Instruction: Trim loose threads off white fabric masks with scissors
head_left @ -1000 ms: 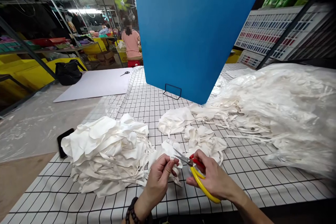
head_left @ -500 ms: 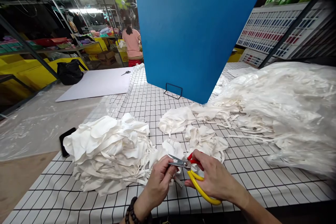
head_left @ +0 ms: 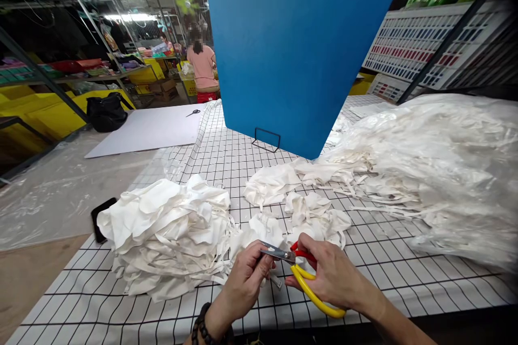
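My right hand grips scissors with one red and one yellow handle loop. The blades point left and lie nearly together, their tips at the fingers of my left hand. Those fingers are pinched on a white fabric piece, most of which lies on the table beyond the hand. A narrow strip end hangs below, between the two hands. To the left is a big heap of white fabric pieces. Another crumpled white piece lies just past the scissors.
A blue board stands on the grid-patterned cloth. At right, clear plastic covers more white fabric. A phone touches the left heap's edge. Farther back are a black bag, small scissors and a seated person.
The scissor blades have come together from slightly apart. The yellow handle loop has shifted a little to the right and down. My left hand has stayed nearly in place.
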A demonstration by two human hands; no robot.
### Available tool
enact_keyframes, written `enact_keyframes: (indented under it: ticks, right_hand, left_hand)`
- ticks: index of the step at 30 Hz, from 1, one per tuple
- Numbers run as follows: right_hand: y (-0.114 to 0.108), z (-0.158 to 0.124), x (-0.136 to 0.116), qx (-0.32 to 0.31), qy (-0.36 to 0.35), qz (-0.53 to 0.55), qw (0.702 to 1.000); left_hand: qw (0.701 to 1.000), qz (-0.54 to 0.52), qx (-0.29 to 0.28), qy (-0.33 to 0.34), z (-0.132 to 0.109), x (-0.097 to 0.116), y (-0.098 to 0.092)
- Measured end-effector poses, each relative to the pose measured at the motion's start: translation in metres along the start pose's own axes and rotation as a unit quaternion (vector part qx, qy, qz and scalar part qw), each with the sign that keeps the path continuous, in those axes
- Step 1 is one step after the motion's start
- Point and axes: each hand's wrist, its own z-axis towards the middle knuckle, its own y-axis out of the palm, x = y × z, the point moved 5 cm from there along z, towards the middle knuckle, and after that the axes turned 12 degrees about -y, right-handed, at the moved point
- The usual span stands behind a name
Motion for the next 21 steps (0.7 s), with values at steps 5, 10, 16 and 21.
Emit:
enact_keyframes:
  ticks: [5,10,16,21]
  right_hand:
    - [0.001,-0.001,0.001,-0.007,0.0,0.002,1.0]
    - [0.005,-0.002,0.005,-0.002,-0.004,-0.002,1.0]
    - [0.012,-0.004,0.013,0.004,-0.002,0.028,1.0]
    - [0.009,0.003,0.041,0.024,0.059,0.178,0.982]
  left_hand:
    - [0.999,-0.028,-0.01,-0.016,0.0,-0.005,0.002]
    - [0.998,-0.053,-0.021,-0.025,0.0,-0.007,0.004]
    - [0.998,-0.058,-0.023,-0.021,0.001,-0.007,0.006]
    - [0.996,-0.034,0.065,0.047,-0.008,0.013,-0.035]
